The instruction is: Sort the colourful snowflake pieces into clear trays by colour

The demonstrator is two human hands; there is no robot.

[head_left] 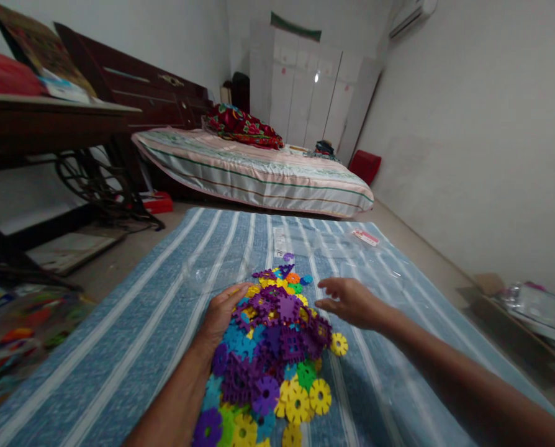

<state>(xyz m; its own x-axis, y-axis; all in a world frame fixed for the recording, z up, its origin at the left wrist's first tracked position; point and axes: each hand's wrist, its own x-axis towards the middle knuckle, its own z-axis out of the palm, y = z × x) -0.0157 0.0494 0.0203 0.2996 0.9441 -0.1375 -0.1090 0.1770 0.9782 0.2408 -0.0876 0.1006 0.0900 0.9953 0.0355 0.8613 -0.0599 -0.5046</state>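
Beside the snowflake pieces (268, 347), both hands (221, 313) seemingly rest open.

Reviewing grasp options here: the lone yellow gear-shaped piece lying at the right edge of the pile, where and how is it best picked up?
The yellow piece lies flat on the striped mat, clear on its right. Probably pinch its toothed rim across the disc from above and the right, where the right hand hovers open.

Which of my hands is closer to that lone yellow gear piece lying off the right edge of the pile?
Right. The right hand hovers just above and beyond the yellow gear piece; the left hand rests against the pile's far left side.
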